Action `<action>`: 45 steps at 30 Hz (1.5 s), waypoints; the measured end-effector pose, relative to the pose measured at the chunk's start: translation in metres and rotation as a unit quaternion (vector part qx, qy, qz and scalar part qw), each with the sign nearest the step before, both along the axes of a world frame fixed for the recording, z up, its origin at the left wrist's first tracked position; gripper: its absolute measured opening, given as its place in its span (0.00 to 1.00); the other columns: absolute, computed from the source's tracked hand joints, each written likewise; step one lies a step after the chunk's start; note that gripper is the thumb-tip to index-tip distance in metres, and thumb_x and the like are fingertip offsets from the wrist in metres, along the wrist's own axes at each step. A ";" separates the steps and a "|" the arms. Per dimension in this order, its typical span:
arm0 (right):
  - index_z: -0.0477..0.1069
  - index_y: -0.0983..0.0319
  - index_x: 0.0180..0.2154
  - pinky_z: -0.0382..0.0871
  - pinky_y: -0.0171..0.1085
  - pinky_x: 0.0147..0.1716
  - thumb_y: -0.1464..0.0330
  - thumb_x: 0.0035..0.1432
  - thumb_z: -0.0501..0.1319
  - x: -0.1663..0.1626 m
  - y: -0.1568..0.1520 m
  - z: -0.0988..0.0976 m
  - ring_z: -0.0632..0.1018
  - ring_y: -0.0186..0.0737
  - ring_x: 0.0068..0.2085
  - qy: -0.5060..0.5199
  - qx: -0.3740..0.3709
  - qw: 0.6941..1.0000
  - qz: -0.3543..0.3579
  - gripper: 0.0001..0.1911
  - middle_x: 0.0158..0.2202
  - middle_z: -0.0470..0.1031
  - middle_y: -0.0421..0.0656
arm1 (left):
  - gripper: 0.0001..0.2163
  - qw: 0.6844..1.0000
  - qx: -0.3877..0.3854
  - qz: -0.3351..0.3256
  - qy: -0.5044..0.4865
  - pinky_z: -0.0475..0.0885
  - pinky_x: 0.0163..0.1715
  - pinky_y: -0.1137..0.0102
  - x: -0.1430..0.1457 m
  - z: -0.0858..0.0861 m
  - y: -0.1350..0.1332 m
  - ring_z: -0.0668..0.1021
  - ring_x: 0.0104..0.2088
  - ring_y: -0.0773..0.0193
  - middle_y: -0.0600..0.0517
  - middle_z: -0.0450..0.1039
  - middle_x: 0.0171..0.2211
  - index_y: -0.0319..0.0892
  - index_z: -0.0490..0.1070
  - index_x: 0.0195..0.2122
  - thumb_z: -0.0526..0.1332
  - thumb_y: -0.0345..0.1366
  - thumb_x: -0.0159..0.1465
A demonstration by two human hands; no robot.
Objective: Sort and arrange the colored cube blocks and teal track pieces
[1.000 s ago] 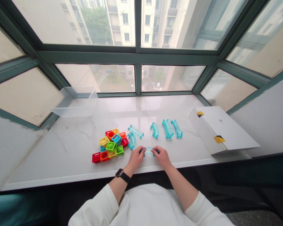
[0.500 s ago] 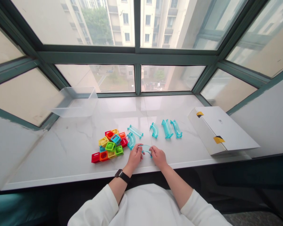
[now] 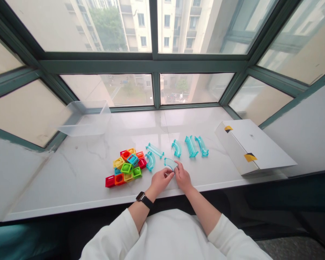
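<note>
My left hand (image 3: 160, 179) and my right hand (image 3: 182, 176) meet near the front edge of the white marble sill (image 3: 83, 169). Between their fingertips they pinch a curved translucent teal track piece (image 3: 169, 163), lifted and tilted on edge. More teal track pieces lie just beyond: a curved one (image 3: 151, 161), a straight one (image 3: 155, 150), another curve (image 3: 176, 148) and two straight ones (image 3: 197, 146). A heap of coloured square blocks (image 3: 127, 167) lies left of my left hand. A dark watch is on my left wrist.
A clear plastic tub (image 3: 84, 117) stands at the back left by the window. A flat white cardboard box (image 3: 253, 146) with yellow tape lies at the right end of the sill. Window frames close off the back and both sides.
The curved teal piece went from lying flat between both hands to being raised and turned on edge. Both hands drew closer together and moved slightly away from me.
</note>
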State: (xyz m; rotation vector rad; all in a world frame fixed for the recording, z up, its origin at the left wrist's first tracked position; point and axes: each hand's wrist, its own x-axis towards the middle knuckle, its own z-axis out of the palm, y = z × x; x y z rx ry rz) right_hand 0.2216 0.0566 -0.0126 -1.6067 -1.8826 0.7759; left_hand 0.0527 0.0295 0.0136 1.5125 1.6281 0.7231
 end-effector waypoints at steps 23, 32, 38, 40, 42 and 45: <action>0.79 0.56 0.47 0.78 0.46 0.49 0.70 0.72 0.57 0.028 0.019 0.021 0.81 0.46 0.46 0.086 0.266 0.960 0.017 0.12 0.43 0.80 0.47 | 0.14 0.980 0.137 0.066 -0.130 0.76 0.40 0.65 0.022 -0.007 0.028 0.80 0.40 0.61 0.47 0.79 0.48 0.46 0.70 0.54 0.59 0.46 0.72; 0.78 0.59 0.45 0.76 0.45 0.45 0.68 0.71 0.54 0.019 0.064 0.035 0.79 0.46 0.44 0.078 0.235 0.968 -0.037 0.13 0.43 0.78 0.49 | 0.12 0.968 0.243 0.062 -0.023 0.76 0.52 0.57 0.033 -0.028 0.054 0.77 0.51 0.55 0.44 0.73 0.51 0.45 0.67 0.56 0.57 0.36 0.72; 0.78 0.60 0.44 0.75 0.46 0.46 0.69 0.69 0.54 0.015 0.077 0.022 0.79 0.47 0.45 0.066 0.192 0.978 -0.048 0.13 0.44 0.78 0.49 | 0.14 0.970 0.241 0.025 0.014 0.74 0.56 0.54 0.035 -0.023 0.053 0.77 0.53 0.53 0.43 0.74 0.52 0.45 0.67 0.58 0.56 0.34 0.72; 0.77 0.60 0.44 0.75 0.47 0.46 0.68 0.69 0.53 0.015 0.079 0.019 0.78 0.48 0.46 0.061 0.184 0.980 -0.048 0.13 0.44 0.77 0.49 | 0.14 0.971 0.236 0.024 0.020 0.74 0.56 0.54 0.035 -0.021 0.052 0.78 0.53 0.53 0.43 0.74 0.52 0.44 0.67 0.58 0.56 0.34 0.72; 0.77 0.60 0.44 0.75 0.48 0.46 0.69 0.69 0.53 0.016 0.079 0.018 0.78 0.48 0.46 0.056 0.177 0.982 -0.046 0.13 0.44 0.77 0.49 | 0.14 0.972 0.234 0.021 0.025 0.74 0.56 0.53 0.035 -0.021 0.052 0.78 0.53 0.53 0.42 0.74 0.52 0.44 0.67 0.58 0.56 0.33 0.72; 0.77 0.59 0.44 0.75 0.48 0.46 0.69 0.68 0.53 0.017 0.080 0.017 0.78 0.48 0.45 0.055 0.170 0.983 -0.040 0.13 0.45 0.77 0.49 | 0.14 0.972 0.233 0.018 0.029 0.74 0.56 0.52 0.035 -0.021 0.053 0.78 0.52 0.52 0.42 0.74 0.52 0.45 0.67 0.58 0.56 0.33 0.72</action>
